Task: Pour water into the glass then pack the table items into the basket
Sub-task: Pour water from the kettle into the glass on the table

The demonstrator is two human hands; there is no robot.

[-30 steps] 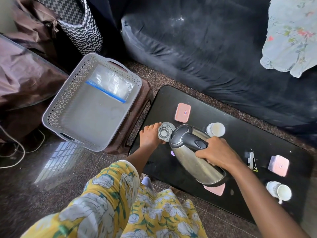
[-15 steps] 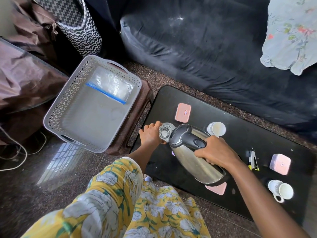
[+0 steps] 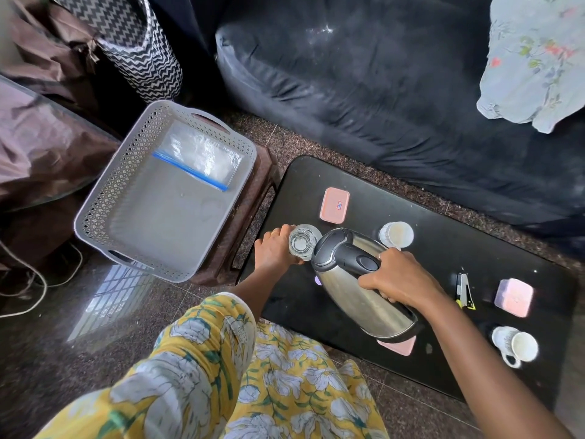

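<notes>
Steel kettle (image 3: 357,289) hangs tilted over the black table (image 3: 443,223), its spout end right at the rim of the glass (image 3: 301,242). Right hand (image 3: 397,277) has its fingers clenched around the kettle's black handle, holding it off the table. Left hand (image 3: 274,250) wraps the side of the glass, fingers curled against it, and the glass stands upright near the table's left edge. Whether water is running out of the spout is too hard to tell.

Just beyond the glass lies a pink lid (image 3: 334,205), and to the right of it stands a white cup (image 3: 396,235). Near the right end of the table are a stapler (image 3: 463,291), a pink box (image 3: 514,297) and a white mug (image 3: 515,345) lying on its side. Another pink lid (image 3: 399,346) peeks out from under the kettle's base.

Grey basket (image 3: 95,217) sits on a brown stool (image 3: 250,223) left of the table, apart from it, with only a clear zip bag (image 3: 202,156) inside
</notes>
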